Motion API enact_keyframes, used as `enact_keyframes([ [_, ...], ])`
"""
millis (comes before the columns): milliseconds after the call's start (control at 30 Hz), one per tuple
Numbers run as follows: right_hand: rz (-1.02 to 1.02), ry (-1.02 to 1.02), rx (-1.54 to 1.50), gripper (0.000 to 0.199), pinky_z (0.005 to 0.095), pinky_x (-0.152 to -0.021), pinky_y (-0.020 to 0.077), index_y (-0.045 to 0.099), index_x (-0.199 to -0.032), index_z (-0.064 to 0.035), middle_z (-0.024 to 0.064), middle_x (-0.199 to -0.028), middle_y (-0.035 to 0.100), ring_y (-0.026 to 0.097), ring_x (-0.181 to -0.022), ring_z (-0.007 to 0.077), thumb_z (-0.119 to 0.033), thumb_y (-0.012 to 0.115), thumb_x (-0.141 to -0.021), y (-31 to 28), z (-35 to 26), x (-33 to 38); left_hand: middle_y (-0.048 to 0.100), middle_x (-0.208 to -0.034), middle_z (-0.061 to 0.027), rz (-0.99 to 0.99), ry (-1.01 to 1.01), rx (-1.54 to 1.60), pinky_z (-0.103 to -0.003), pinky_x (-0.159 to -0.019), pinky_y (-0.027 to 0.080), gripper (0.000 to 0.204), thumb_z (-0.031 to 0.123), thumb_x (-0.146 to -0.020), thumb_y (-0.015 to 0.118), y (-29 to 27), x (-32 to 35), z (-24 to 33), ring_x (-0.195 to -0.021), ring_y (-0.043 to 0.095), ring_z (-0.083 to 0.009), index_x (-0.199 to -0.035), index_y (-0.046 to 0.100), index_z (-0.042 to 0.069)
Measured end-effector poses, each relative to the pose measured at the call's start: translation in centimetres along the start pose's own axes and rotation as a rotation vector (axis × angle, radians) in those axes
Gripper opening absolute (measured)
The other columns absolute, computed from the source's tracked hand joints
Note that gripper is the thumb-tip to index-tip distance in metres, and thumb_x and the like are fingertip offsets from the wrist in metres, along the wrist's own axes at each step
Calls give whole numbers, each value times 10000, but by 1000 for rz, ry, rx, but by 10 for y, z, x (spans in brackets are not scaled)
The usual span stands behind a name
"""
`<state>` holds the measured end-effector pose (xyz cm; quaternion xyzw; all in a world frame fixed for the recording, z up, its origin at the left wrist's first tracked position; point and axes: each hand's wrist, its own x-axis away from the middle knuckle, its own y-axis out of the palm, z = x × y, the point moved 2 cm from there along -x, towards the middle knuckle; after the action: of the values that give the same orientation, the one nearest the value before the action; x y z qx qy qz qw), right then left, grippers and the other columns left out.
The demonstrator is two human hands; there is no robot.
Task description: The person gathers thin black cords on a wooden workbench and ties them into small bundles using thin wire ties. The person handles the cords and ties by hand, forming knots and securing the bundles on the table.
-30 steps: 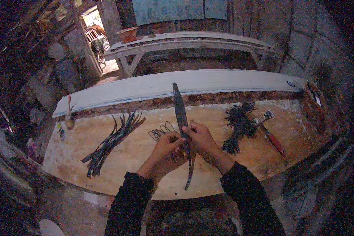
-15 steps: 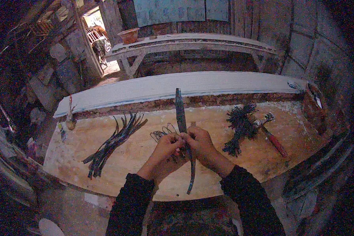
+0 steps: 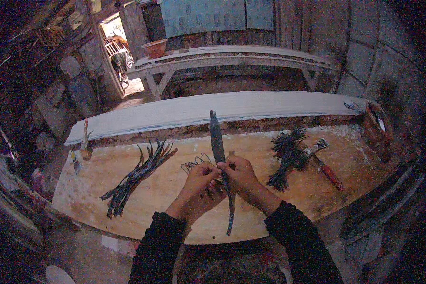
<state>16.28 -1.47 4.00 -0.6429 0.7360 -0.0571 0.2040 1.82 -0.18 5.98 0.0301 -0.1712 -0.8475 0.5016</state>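
- The strip (image 3: pixel 216 137), dark and flat, stands lengthwise between the two hands, its broad end pointing away from the person and its thin tail hanging toward the near edge of the desk (image 3: pixel 175 208).
- A second ago the thumbs sat staggered on the strip, the right one higher; now they meet almost side by side near its middle.
- That change looks like a closer grip on one spot, so the work at this moment seems to be fine handling of the strip rather than carrying it.
- The left hand (image 3: pixel 199 187) has its thumb and fingers clamped on the strip from the left; whether it also holds something under the palm, I cannot tell.
- The right hand (image 3: pixel 244 177) pinches the strip from the right, its fingers together around that edge.
- The strip thus lies between both sets of fingers, with length free on either side of the pinch.
- Left of the strip, wire loops (image 3: pixel 191 166) show just beyond the left hand; farther left lies a loose bundle (image 3: pixel 139 177) of dark strips.
- Right of the strip are a dark frayed bunch (image 3: pixel 288 156) and, beyond it, a red-handled tool (image 3: pixel 331 175).
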Motion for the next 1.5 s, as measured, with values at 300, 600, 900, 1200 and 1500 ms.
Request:
enact_keyframes([
  [300, -34, 21, -186, 295, 328, -578, 452, 602, -761, -24, 80, -691, 588, 552, -605, 173, -295, 568, -874, 8, 5, -4, 525, -637, 7, -70, 78, -182, -231, -457, 418, 123, 131, -840, 630, -35, -23, -22, -550, 497, -74, -781, 530, 91],
  [600, -196, 212, -516, 192, 291, -604, 496, 598, -852, -11, 59, -761, 621, 594, -664, 148, -202, 587, -871, 2, -24, 5, 538, -672, -20, 42, 32, 147, -227, -454, 445, 146, 151, -854, 609, -10, 3, 10, -539, 525, -103, -812, 477, 104],
  [900, -277, 271, -658, 159, 294, -655, 521, 586, -857, 5, 89, -832, 634, 618, -730, 158, -154, 599, -857, 3, -20, 11, 570, -707, -35, 99, 117, 78, -269, -472, 489, 125, 94, -833, 617, -36, -30, -13, -580, 587, -144, -884, 504, 77],
  [1200, -174, 209, -533, 157, 267, -592, 471, 581, -821, -37, 49, -767, 606, 568, -670, 121, -180, 645, -818, 2, -11, 7, 582, -763, -47, -4, 40, 201, -312, -500, 523, 136, 49, -836, 593, -5, -3, 9, -611, 600, -165, -942, 509, 58],
  [1500, -170, 290, -581, 159, 280, -583, 481, 574, -840, -45, 63, -782, 613, 579, -665, 135, -182, 651, -820, 1, -2, 2, 595, -781, -46, -3, 244, 51, -295, -493, 510, 90, 27, -861, 543, -15, -19, -2, -631, 601, -158, -930, 507, 72],
])
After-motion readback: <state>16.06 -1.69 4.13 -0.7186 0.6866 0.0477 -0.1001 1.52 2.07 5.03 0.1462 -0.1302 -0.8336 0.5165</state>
